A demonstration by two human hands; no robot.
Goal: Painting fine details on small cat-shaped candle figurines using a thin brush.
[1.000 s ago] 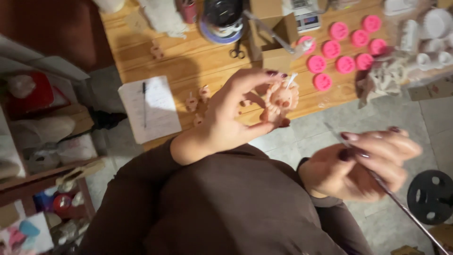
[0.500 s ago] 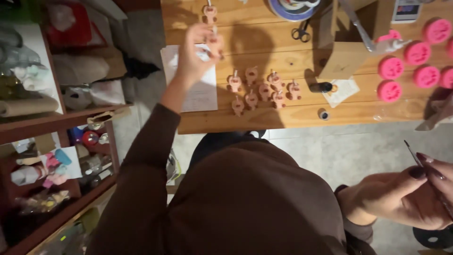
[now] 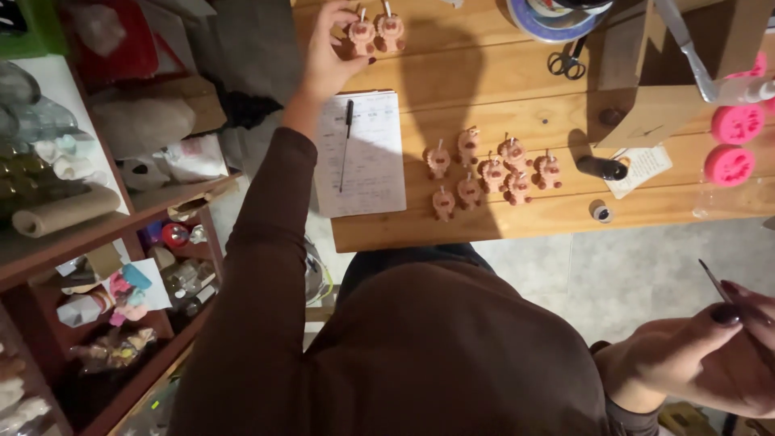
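Pink wax figure candle (image 3: 361,36), wicked: your left hand (image 3: 327,56) pinches it on the worktop (image 3: 484,73), beyond the notepad (image 3: 361,153). Likely light, brittle; grip the body, not the wick. Right hand (image 3: 702,355), off the worktop, clasps a thin tool (image 3: 714,281).

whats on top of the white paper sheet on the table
A black pen lies along the white paper sheet, and the left hand's wrist shades its top edge. Anything under the sheet is hidden.
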